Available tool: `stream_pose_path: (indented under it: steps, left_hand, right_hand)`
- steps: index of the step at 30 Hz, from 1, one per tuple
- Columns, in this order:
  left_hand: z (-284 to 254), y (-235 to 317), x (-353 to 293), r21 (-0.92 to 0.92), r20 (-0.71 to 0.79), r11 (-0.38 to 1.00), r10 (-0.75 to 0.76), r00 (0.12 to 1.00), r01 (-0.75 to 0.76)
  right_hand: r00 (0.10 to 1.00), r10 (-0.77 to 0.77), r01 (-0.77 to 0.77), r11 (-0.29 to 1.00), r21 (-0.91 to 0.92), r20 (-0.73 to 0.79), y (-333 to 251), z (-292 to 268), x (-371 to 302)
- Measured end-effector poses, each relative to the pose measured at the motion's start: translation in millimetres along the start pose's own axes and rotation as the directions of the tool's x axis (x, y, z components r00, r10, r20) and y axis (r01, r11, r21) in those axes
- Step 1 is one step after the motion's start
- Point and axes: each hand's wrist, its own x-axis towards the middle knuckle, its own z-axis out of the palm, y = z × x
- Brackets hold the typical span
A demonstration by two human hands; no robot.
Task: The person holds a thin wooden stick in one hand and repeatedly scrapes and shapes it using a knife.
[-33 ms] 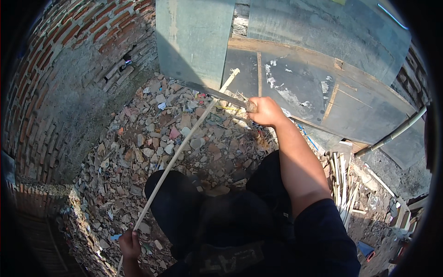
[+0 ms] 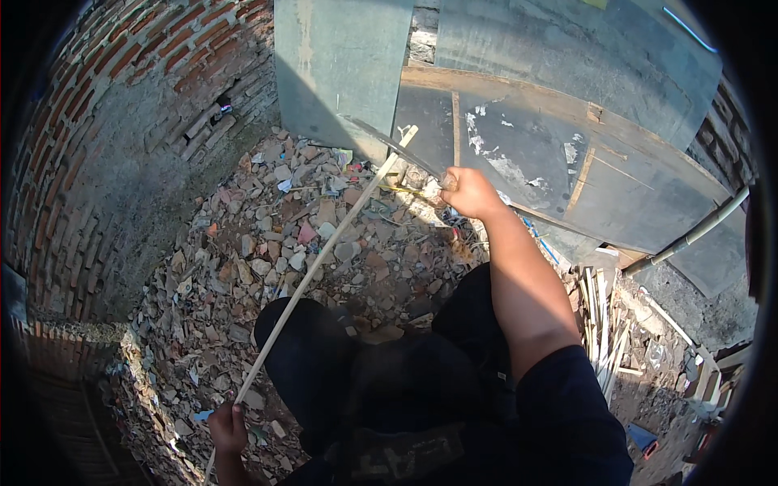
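Note:
A long, thin strip of pale wood or bamboo (image 2: 312, 271) slants from the lower left to the upper middle, over my left knee. My left hand (image 2: 228, 428) is closed around its near part. My right hand (image 2: 470, 193) grips the handle of a machete (image 2: 409, 156). Its long dark blade points up and left and crosses the strip a little short of the far end. Whether the blade's edge is biting into the strip cannot be made out.
Broken brick and stone rubble (image 2: 284, 235) covers the ground. A brick wall (image 2: 97, 162) rises at the left, and grey-green panels (image 2: 340, 65) stand ahead. At the right lie several pale strips (image 2: 600, 316), a bamboo pole (image 2: 689, 235) and a handsaw (image 2: 644, 440).
The machete blade has tilted, its tip now higher, and it crosses the strip nearer the far end. The strip's far end has dipped slightly. My left hand has stayed in place.

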Motion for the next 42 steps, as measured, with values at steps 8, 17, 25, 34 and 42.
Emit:
stream_pose_path:
  steps: [8, 17, 25, 34, 42]
  left_hand:
    - [7, 11, 4, -0.325, 0.170, 0.931, -0.114, 0.979, 0.165]
    - [34, 27, 10, -0.394, 0.136, 0.915, -0.039, 0.990, 0.090]
    - [57, 45, 34, -0.516, 0.164, 0.846, -0.051, 0.985, 0.130]
    - [45, 87, 49, -0.344, 0.108, 0.939, 0.025, 0.994, 0.014]
    - [44, 97, 53, -0.224, 0.105, 0.972, 0.093, 0.990, -0.067]
  right_hand:
    - [0.980, 0.127, -0.095, 0.975, 0.202, -0.151, -5, -4, -5]
    - [0.984, -0.060, 0.132, 0.877, 0.462, -0.167, -30, 1, -13]
    - [0.743, -0.580, 0.573, 0.809, -0.130, -0.334, -60, 0, -22]
    - [0.909, -0.413, 0.415, 0.889, -0.194, 0.052, -96, 15, -31]
    - [0.994, -0.107, 0.107, 0.994, -0.035, -0.014, -59, 16, -10]
